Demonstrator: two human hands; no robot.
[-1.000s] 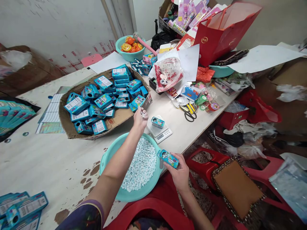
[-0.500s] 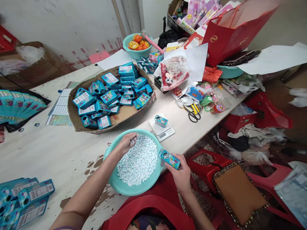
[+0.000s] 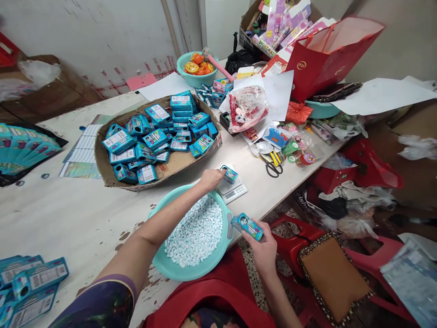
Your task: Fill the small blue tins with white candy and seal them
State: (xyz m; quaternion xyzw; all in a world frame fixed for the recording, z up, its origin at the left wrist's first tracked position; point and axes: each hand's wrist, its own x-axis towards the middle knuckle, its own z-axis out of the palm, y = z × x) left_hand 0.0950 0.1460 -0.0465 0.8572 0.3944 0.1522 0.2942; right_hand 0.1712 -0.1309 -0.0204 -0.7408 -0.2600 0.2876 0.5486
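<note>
My left hand [image 3: 212, 179] reaches over the basin with fingers drawn together at the round hole of a small blue candy box [image 3: 231, 176]. What the fingers hold, if anything, is hidden. That box rests on a white digital scale [image 3: 235, 193]. My right hand [image 3: 264, 246] grips another blue candy box [image 3: 251, 228], tilted, its hole towards the basin; pale candies show through the opening. Between my arms, the turquoise basin [image 3: 160, 259] contains many small white and pale blue candies [image 3: 196, 237].
Behind the basin lies a cardboard tray [image 3: 177, 166] full of blue boxes. More boxes are stacked at the left edge [image 3: 37, 282]. Scissors [image 3: 273, 168], tape rolls and packets lie to the right. A red stool [image 3: 290, 237] is beside the table.
My left hand has moved from the candies in the basin, right and away from me, to the box on the scale. My right hand has shifted slightly right, still holding its box.
</note>
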